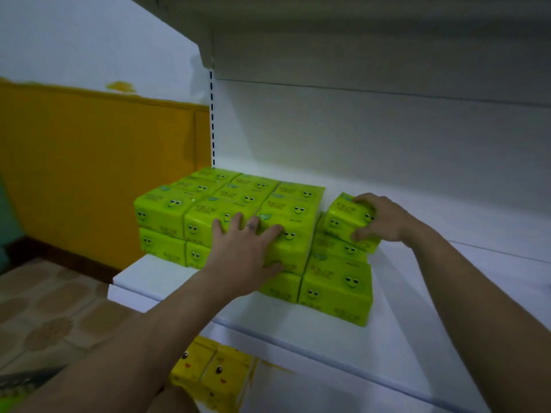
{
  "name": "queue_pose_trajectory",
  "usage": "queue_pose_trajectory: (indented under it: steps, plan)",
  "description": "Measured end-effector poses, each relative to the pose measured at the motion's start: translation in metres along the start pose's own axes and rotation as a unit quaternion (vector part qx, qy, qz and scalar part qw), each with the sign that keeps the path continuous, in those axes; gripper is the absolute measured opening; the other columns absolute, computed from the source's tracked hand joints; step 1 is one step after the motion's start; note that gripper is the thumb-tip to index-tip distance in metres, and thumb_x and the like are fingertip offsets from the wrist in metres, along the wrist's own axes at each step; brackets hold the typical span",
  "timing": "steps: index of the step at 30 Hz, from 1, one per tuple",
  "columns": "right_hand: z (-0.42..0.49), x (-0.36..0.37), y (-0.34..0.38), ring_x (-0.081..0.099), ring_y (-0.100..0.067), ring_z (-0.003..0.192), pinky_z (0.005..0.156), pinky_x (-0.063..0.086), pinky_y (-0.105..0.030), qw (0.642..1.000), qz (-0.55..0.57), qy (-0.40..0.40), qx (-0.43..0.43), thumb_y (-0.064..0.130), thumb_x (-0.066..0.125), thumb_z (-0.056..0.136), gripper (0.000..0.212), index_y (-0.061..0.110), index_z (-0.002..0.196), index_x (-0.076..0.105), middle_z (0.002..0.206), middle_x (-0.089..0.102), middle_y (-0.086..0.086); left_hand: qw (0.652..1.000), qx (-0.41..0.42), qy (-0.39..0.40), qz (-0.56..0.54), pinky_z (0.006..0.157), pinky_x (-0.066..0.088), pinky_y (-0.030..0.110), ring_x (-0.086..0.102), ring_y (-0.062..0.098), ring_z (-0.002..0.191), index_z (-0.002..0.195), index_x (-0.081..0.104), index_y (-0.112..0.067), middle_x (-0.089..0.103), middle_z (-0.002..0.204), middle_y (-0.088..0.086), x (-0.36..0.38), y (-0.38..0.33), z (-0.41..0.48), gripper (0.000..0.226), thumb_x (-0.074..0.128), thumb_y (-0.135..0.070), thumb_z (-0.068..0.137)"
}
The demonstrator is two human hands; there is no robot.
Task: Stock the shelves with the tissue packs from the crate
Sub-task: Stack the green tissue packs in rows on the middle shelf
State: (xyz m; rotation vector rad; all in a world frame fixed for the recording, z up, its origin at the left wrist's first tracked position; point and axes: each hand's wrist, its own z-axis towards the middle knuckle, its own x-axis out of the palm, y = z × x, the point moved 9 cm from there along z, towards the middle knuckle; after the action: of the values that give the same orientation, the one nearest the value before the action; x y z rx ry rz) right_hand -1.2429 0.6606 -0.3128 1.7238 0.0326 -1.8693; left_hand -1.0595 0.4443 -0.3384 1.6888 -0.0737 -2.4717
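The left hand (244, 248) lies flat, fingers spread, bracing the green tissue stack (208, 201) at mid-frame on the white shelf (298, 332). Just right, the right hand (381, 219) curls round a green tissue pack (346, 219) tilted atop the lower row (337, 281); it should be levelled and slid flush against the stack before release.

Bare left forearm (149, 326) and bare right forearm (477, 293) reach in from the lower edge. The left hand (241, 254) has a small dark mark on one finger; the right hand (380, 219) is bare.
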Motion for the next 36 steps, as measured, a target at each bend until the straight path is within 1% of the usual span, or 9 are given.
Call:
queue_pose_trajectory:
  steps: [9, 13, 16, 19, 23, 26, 29, 33, 36]
  plan:
    - [0.041, 0.010, 0.002, 0.045, -0.030, 0.128, 0.100, 0.035, -0.028, 0.998, -0.020, -0.052, 0.000, 0.020, 0.087, 0.067, 0.070, 0.020, 0.132, 0.059, 0.141, 0.047, -0.014, 0.999, 0.043, -0.015, 0.002, 0.104, 0.029, 0.054, 0.031, 0.033, 0.135, 0.142, 0.017, -0.044, 0.033, 0.149, 0.005, -0.001, 0.001, 0.003, 0.068, 0.045, -0.067, 0.085]
    - [0.035, 0.019, 0.004, 0.023, -0.036, 0.142, 0.114, 0.026, -0.041, 0.992, -0.126, 0.013, 0.029, 0.037, 0.080, 0.076, 0.086, 0.032, 0.148, 0.035, 0.154, 0.024, -0.020, 0.999, 0.046, -0.022, 0.001, 0.104, 0.028, 0.055, 0.032, 0.035, 0.134, 0.144, 0.015, -0.042, 0.031, 0.149, 0.008, 0.000, -0.001, 0.003, 0.070, 0.047, -0.066, 0.086]
    - [0.018, 0.000, 0.025, 0.009, -0.039, 0.146, 0.116, 0.020, -0.052, 0.987, -0.149, -0.033, 0.048, 0.041, 0.077, 0.077, 0.097, 0.035, 0.153, 0.017, 0.160, 0.009, -0.018, 0.998, 0.049, -0.017, -0.018, 0.109, 0.023, 0.055, 0.025, 0.033, 0.140, 0.147, 0.012, -0.044, 0.023, 0.155, 0.007, -0.002, 0.005, 0.001, 0.072, 0.048, -0.063, 0.088]
    - [-0.012, -0.035, 0.081, 0.021, -0.034, 0.143, 0.114, 0.024, -0.047, 0.982, -0.070, -0.175, -0.015, 0.032, 0.076, 0.079, 0.088, 0.027, 0.152, 0.026, 0.157, 0.025, -0.015, 0.994, 0.029, -0.039, -0.097, 0.116, 0.016, 0.048, 0.021, 0.026, 0.145, 0.151, 0.013, -0.037, 0.020, 0.158, 0.008, -0.005, 0.021, -0.012, 0.077, 0.055, -0.054, 0.089]
    - [-0.064, -0.030, 0.195, 0.040, -0.027, 0.133, 0.110, 0.028, -0.033, 0.957, 0.043, -0.218, -0.185, 0.024, 0.074, 0.082, 0.071, 0.020, 0.144, 0.042, 0.143, 0.046, -0.009, 0.962, -0.022, -0.183, -0.203, 0.104, 0.039, 0.045, 0.048, 0.032, 0.129, 0.136, 0.050, -0.012, 0.052, 0.137, 0.013, -0.010, 0.057, -0.052, 0.067, 0.068, -0.039, 0.077]
    - [-0.105, 0.019, 0.284, 0.053, -0.013, 0.118, 0.100, 0.035, -0.021, 0.933, 0.111, -0.158, -0.302, 0.024, 0.074, 0.080, 0.061, 0.022, 0.137, 0.051, 0.130, 0.057, -0.001, 0.942, -0.084, -0.212, -0.247, 0.100, 0.042, 0.043, 0.048, 0.029, 0.124, 0.131, 0.054, -0.011, 0.055, 0.134, 0.009, 0.007, 0.097, -0.093, 0.060, 0.064, -0.040, 0.079]
    - [-0.130, 0.106, 0.350, 0.060, -0.001, 0.098, 0.086, 0.048, -0.020, 0.919, 0.209, 0.008, -0.335, 0.023, 0.072, 0.083, 0.050, 0.031, 0.130, 0.056, 0.116, 0.063, 0.008, 0.932, -0.163, -0.176, -0.273, 0.095, 0.045, 0.042, 0.047, 0.027, 0.120, 0.131, 0.052, -0.014, 0.054, 0.130, 0.007, 0.040, 0.148, -0.143, 0.060, 0.056, -0.048, 0.082]
    - [-0.161, 0.250, 0.404, 0.062, -0.004, 0.093, 0.082, 0.053, -0.026, 0.894, 0.190, 0.224, -0.339, 0.021, 0.064, 0.087, 0.039, 0.030, 0.125, 0.061, 0.111, 0.067, 0.008, 0.907, -0.317, -0.027, -0.277, 0.086, 0.045, 0.040, 0.047, 0.023, 0.108, 0.130, 0.047, -0.022, 0.054, 0.122, 0.003, 0.113, 0.228, -0.231, 0.055, 0.053, -0.048, 0.082]
    - [-0.177, 0.358, 0.422, 0.060, -0.007, 0.098, 0.084, 0.048, -0.017, 0.872, 0.123, 0.341, -0.328, 0.023, 0.060, 0.089, 0.046, 0.023, 0.135, 0.053, 0.114, 0.062, 0.007, 0.849, -0.437, 0.069, -0.289, 0.088, 0.050, 0.039, 0.052, 0.022, 0.109, 0.135, 0.042, -0.024, 0.053, 0.123, 0.000, 0.169, 0.283, -0.310, 0.060, 0.064, -0.047, 0.085]
